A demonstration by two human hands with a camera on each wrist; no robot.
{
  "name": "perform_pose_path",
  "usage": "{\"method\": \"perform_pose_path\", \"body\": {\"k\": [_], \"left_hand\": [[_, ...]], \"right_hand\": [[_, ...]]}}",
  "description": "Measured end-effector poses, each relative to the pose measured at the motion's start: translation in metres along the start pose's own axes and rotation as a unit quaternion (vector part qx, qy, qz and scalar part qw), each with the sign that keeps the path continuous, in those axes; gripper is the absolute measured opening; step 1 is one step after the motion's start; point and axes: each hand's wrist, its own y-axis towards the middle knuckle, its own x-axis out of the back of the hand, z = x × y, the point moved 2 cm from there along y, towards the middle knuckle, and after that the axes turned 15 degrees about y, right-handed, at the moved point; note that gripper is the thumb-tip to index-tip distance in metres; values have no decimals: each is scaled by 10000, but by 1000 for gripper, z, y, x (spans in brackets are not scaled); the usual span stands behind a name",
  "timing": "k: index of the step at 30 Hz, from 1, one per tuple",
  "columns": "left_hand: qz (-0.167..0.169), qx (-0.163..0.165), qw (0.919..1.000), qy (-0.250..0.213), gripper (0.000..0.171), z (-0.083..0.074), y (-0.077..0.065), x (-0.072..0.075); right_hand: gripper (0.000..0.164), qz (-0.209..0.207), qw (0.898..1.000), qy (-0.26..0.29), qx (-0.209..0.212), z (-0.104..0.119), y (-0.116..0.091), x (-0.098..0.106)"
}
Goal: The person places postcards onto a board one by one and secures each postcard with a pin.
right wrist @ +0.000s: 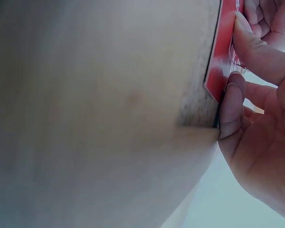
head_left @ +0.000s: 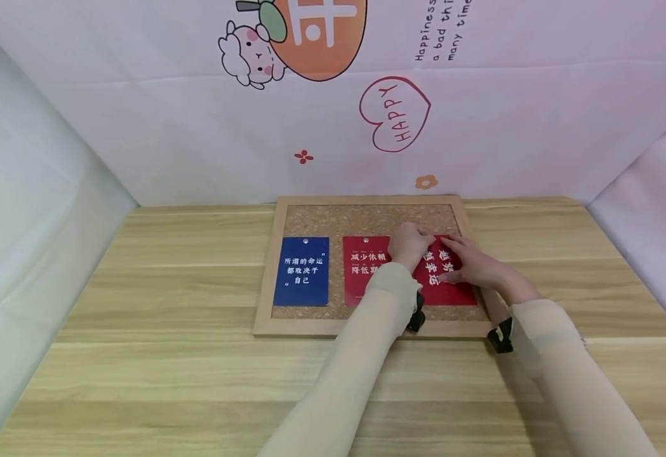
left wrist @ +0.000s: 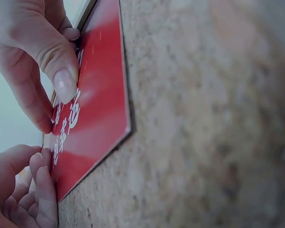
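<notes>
A red card with white characters (head_left: 459, 294) lies sideways on the framed cork board (head_left: 361, 220), near its right side. My left hand (head_left: 411, 244) is at the card's upper left, its fingers curled with thumb and index meeting close to the edge; I cannot tell whether anything is between them. Spread over the card's right part, my right hand (head_left: 475, 266) presses its thumb (left wrist: 65, 85) on the printed face. Its other fingers reach the upper edge. In the right wrist view, a card corner (right wrist: 218, 92) shows beside those fingers.
A second red card (head_left: 361, 285) hangs left of my left hand, partly covered by the hand and sleeve. Farther left is a blue card (head_left: 304, 292). Both have a small pin at the top. The board lies on a wooden table (head_left: 167, 355) before a printed white backdrop (head_left: 195, 139).
</notes>
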Motion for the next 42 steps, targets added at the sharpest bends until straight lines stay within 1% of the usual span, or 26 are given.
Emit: {"method": "perform_pose_path", "body": {"k": [10,15,20,24,28,37,42], "left_hand": [[-62,-102,9999,28,17,0,1,-1],[-73,-25,10000,61,16,0,0,-2],[-125,39,9997,197,15,-2,-1,-2],[-170,29,9993,345,14,-4,-2,-1],[-169,3,9991,398,14,-5,-2,-1],[-158,-141,9992,347,15,-4,-2,-1],[-146,-134,9993,315,14,-4,-2,0]], "right_hand": [[88,-15,10000,84,-12,1,-2,-1],[88,-10,10000,80,-30,1,-2,-1],[86,-40,10000,38,-8,1,-1,-2],[86,-67,10000,11,46,2,-2,-2],[87,-56,10000,6,72,3,-2,-2],[87,-59,10000,-17,49,4,-3,-2],[86,-22,10000,25,71,2,-2,-1]]}}
